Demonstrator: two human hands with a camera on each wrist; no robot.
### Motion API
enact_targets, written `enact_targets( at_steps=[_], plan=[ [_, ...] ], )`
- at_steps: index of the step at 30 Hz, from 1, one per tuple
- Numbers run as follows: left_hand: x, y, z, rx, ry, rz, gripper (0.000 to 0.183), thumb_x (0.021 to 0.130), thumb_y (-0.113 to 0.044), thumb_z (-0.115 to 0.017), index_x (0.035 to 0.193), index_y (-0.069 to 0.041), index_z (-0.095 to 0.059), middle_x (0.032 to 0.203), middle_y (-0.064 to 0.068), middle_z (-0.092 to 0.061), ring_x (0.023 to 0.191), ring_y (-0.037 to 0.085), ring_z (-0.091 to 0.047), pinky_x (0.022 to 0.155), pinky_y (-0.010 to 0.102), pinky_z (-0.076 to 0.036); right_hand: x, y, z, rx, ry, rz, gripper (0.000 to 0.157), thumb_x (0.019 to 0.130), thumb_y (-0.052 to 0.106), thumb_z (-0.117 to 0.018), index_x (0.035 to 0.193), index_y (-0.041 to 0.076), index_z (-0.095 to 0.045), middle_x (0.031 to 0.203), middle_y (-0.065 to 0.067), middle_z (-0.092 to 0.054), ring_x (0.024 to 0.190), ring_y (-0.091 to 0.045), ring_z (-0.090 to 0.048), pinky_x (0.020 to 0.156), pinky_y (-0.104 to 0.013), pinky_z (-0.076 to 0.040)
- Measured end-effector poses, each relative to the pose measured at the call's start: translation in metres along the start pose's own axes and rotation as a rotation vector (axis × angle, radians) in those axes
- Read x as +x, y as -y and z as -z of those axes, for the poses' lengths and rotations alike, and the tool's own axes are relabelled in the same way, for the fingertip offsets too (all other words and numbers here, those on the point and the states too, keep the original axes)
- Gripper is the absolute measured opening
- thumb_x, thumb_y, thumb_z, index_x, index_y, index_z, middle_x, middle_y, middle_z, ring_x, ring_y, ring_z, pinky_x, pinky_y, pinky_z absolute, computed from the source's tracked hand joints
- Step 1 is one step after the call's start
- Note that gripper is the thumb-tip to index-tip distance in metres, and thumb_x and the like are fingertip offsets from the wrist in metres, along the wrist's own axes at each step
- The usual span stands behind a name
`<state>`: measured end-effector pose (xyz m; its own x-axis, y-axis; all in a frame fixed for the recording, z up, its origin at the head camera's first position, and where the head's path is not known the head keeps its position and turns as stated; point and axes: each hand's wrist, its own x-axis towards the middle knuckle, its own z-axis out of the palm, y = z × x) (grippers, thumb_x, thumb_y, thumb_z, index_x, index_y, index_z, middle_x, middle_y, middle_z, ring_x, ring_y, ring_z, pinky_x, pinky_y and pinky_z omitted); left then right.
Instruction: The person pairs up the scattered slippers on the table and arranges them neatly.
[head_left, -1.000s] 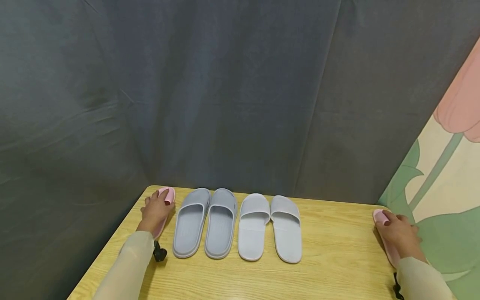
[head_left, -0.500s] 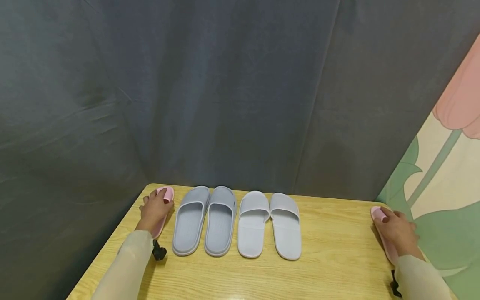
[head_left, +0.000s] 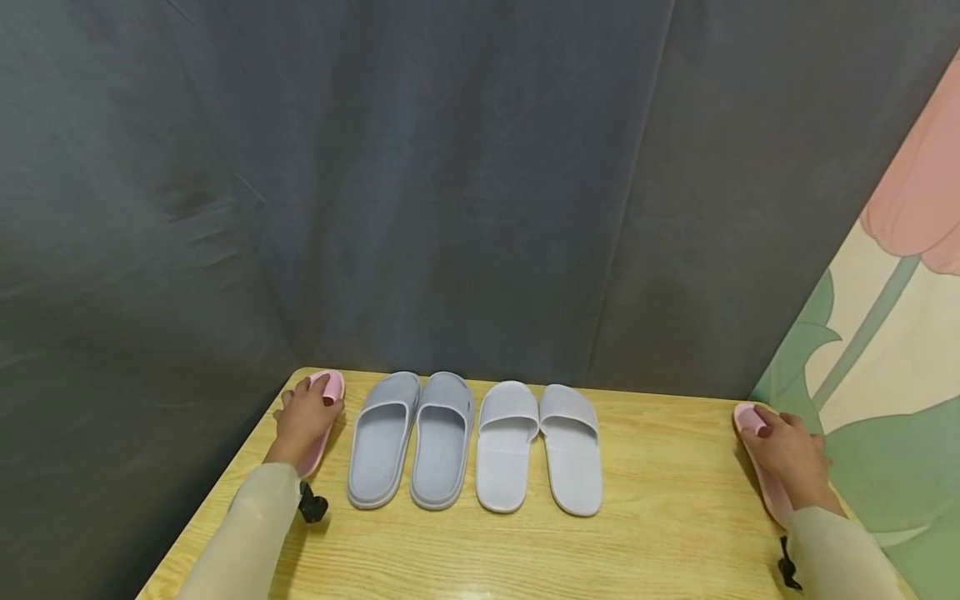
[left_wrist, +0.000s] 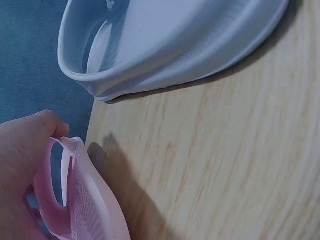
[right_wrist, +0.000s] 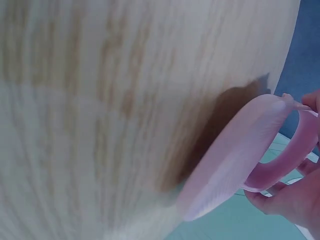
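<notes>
In the head view my left hand [head_left: 302,417] grips a pink slipper [left_wrist: 97,195] by its strap, near the table's far left corner. The left wrist view shows the thumb on the strap's edge and the slipper tilted, with a shadow beside it. My right hand [head_left: 791,457] holds another pink slipper [right_wrist: 237,155] by its strap, near the far right corner. That slipper is tilted too, its shadow on the wood. Parts of both pink slippers are hidden by the hands. Two grey slippers [head_left: 377,454] lie side by side right of my left hand.
Two white slippers [head_left: 502,471] lie right of the grey ones, toes towards the dark grey curtain [head_left: 465,208]. All stand on a light wooden table [head_left: 660,500]. A tulip-patterned panel [head_left: 870,367] borders the right side.
Both hands have shifted slightly left with their pink slippers. The grey and white slippers stay in place, and the head view has tilted a little.
</notes>
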<state>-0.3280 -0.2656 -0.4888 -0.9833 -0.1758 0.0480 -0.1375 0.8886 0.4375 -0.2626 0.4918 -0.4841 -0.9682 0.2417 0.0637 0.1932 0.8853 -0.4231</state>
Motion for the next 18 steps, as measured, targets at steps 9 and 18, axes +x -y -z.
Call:
enact_targets(
  at_steps=[9, 18],
  plan=[
    [-0.004, -0.003, 0.005, 0.0, -0.022, -0.011, 0.073, 0.096, -0.036, -0.058, 0.158, -0.007, -0.03, 0.157, 0.034, -0.023, 0.137, 0.059, -0.023, 0.102, 0.077, -0.024, -0.003, 0.005, 0.002, -0.001, -0.047, 0.01, 0.069, 0.102, 0.038, -0.046, 0.156, 0.001, -0.027, 0.144, -0.046, -0.022, 0.118, -0.078, -0.023, 0.085, -0.088, -0.02],
    [-0.013, -0.009, 0.016, -0.035, -0.051, -0.05, 0.072, 0.096, -0.038, -0.059, 0.156, -0.006, -0.034, 0.158, 0.033, -0.024, 0.137, 0.059, -0.023, 0.101, 0.077, -0.024, -0.009, 0.015, 0.006, -0.011, -0.066, 0.029, 0.069, 0.102, 0.038, -0.05, 0.156, 0.001, -0.028, 0.143, -0.046, -0.025, 0.121, -0.073, -0.024, 0.088, -0.08, -0.026]
  ],
)
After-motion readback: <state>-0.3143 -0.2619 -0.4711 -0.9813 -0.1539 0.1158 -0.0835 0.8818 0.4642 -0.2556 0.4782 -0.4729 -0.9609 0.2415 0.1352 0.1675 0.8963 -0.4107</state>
